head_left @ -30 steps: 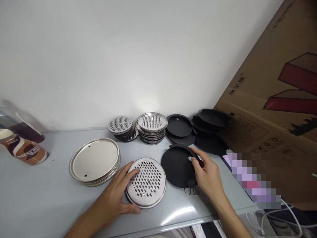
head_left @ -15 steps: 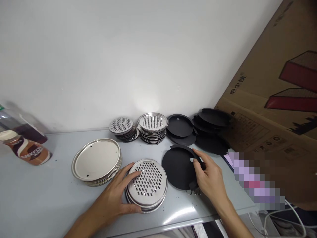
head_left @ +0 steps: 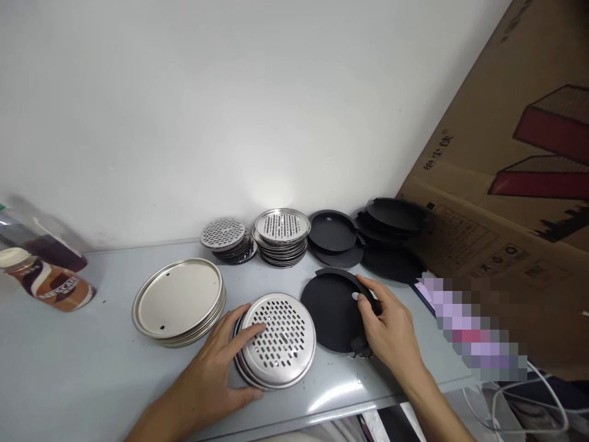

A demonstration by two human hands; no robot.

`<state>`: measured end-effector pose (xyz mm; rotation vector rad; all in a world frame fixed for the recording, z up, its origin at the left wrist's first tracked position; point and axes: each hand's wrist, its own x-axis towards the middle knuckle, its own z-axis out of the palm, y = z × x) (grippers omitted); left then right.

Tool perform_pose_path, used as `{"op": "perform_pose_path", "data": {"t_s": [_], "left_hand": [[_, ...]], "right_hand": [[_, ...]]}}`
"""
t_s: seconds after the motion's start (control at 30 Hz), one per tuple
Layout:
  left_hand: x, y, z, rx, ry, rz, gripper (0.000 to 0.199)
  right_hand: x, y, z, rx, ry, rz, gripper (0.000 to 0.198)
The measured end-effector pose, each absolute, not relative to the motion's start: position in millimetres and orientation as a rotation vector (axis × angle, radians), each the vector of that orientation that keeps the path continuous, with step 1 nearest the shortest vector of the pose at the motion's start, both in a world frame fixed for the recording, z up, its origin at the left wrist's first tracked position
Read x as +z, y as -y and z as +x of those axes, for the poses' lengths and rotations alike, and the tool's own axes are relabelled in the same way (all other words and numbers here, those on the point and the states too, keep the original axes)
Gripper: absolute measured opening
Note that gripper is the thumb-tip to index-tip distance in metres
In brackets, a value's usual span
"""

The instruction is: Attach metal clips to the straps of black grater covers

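My left hand rests at the left side of a short stack of round metal discs. Its fingers are spread, with the index finger on the top perforated disc and the thumb low beside the stack. That top disc sits shifted to the right over the ones beneath. My right hand pinches the right rim of a black round tray, thumb inside and fingers behind the raised edge. Small metal clips show partly beneath this tray. A stack of pale metal lids stands left of my left hand.
Along the wall stand perforated discs, rimmed grates and black trays, with another black tray pile farther right. A coffee bottle lies at left. A large cardboard box leans at right; white cables hang below.
The top perforated disc has slid right across its stack, toward the black tray. My left thumb now sits slightly off the stack's edge. My right hand keeps its hold, and the view has shifted slightly.
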<state>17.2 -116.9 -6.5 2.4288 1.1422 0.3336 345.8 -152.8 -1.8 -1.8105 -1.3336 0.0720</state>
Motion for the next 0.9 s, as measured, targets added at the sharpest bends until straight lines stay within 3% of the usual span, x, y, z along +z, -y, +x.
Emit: {"op": "perform_pose_path", "data": {"t_s": [0.1, 0.37, 0.67, 0.9], "left_hand": [[-8, 115, 15, 0.321, -1.140, 2.404, 0.086], [-15, 116, 19, 0.304, -1.180, 2.315, 0.117], [-12, 115, 31, 0.278, -1.141, 2.249, 0.119], [-15, 113, 31, 0.311, -1.151, 2.180, 0.136]], "right_hand": [[-2, 153, 346, 0.102, 1.326, -1.829, 0.038], [-2, 158, 342, 0.091, 1.325, -1.848, 0.037], [2, 163, 337, 0.022, 1.360, -1.869, 0.037], [27, 171, 297, -0.261, 1.573, -1.557, 0.042]]}}
